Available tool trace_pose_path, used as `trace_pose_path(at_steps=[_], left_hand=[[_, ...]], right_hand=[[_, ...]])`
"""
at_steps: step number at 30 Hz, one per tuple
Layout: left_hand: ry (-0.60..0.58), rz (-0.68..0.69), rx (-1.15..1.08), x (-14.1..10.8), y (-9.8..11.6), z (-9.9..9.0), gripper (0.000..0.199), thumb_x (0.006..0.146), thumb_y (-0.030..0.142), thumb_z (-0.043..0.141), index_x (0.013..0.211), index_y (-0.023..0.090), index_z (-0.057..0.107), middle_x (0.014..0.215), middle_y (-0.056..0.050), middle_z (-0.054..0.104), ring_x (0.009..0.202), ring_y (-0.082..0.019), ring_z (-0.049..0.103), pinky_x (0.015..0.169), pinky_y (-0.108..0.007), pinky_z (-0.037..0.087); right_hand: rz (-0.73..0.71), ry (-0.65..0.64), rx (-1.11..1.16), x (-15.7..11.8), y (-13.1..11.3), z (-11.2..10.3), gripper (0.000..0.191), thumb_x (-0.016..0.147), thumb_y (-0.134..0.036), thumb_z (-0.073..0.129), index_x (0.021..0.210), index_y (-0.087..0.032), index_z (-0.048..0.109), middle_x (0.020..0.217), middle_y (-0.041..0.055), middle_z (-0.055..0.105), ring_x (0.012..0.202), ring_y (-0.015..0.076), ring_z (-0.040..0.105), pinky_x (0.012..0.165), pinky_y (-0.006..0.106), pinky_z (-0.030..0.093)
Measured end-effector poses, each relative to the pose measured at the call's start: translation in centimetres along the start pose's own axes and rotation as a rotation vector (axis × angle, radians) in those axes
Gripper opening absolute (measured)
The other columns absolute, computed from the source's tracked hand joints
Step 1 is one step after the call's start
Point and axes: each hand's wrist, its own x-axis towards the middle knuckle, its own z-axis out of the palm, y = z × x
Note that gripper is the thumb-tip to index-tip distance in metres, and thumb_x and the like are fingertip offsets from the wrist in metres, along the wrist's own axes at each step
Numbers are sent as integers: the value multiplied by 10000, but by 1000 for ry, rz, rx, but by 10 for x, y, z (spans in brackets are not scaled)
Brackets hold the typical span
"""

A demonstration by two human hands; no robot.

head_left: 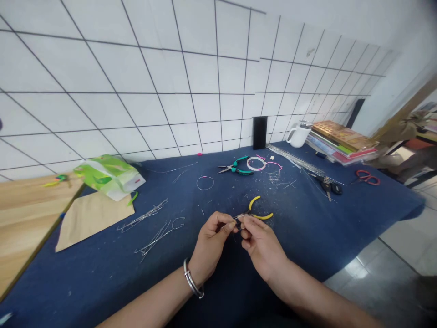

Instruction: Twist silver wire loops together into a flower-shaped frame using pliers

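Observation:
My left hand, with a silver bangle at its wrist, is closed in a pinch near the middle of the blue cloth. My right hand is pinched close beside it, the fingertips almost meeting. Between them is a small piece of thin metal wire, mostly hidden by the fingers. Just beyond my fingertips lie yellow-handled pliers with open handles, their jaws partly hidden. Bent wire pieces rest to the left of my left hand, and a thin wire ring lies farther back.
Green-handled pliers, a white coil and a black block are at the back. Long wires, a white mug, books, black cutters and red scissors are right. A green bag lies left.

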Motion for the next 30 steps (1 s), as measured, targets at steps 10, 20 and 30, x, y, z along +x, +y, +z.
trace_pose_path(at_steps=[10, 20, 30], left_hand=[[41, -88, 9, 2, -2, -1, 23, 787, 197, 557, 776, 177, 554, 732, 6, 586, 716, -137, 544, 706, -258, 418], [55, -78, 43, 2, -3, 0, 31, 805, 184, 539, 816, 182, 568, 751, 15, 570, 724, -124, 522, 706, -239, 414], [50, -116, 46, 4, -6, -3, 62, 798, 226, 565, 826, 174, 548, 762, 8, 577, 724, -133, 544, 719, -265, 421]], right_hand=[[36, -28, 33, 2, 0, -1, 223, 661, -328, 702, 810, -181, 627, 723, -17, 543, 571, 65, 452, 488, 199, 336], [34, -68, -6, 6, 0, -7, 244, 662, -347, 704, 812, -183, 605, 681, -27, 523, 577, 82, 482, 492, 217, 383], [17, -34, -115, 11, 5, -12, 208, 683, -326, 688, 786, -166, 604, 633, -27, 494, 565, 80, 453, 462, 206, 360]])
